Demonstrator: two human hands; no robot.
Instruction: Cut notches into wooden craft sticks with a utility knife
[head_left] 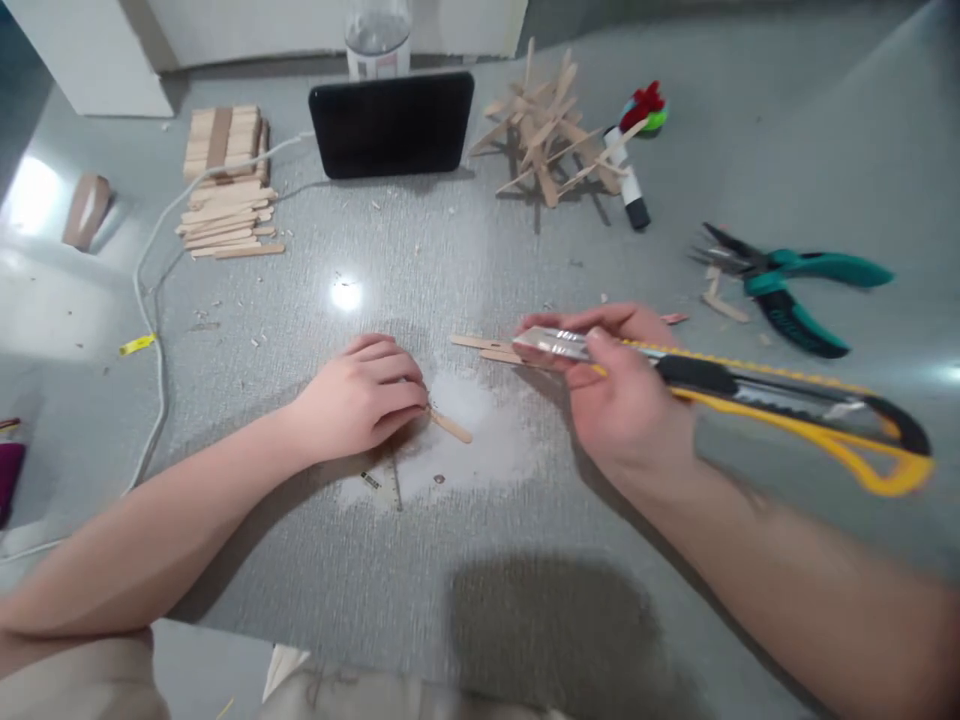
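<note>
A yellow and black utility knife [765, 395] lies across my right hand [622, 390], which is closed around its front end. Its blade end points left. Two craft sticks [478, 343] poke out to the left, close to my right fingertips; whether those fingers touch them is hidden. My left hand [371, 395] rests on the table with its fingers curled down over one end of a short craft stick [454, 430]. A clear triangular ruler [391, 485] lies partly beneath that hand, on a patch of white powder [487, 450].
Bundled and loose craft sticks [229, 220] lie at the back left, beside a white cable [142, 270]. A black phone [391, 125] stands upright before a clear container [377, 45]. Right of it are a stick structure [544, 130], a glue tube [626, 180] and green-handled pliers [795, 285].
</note>
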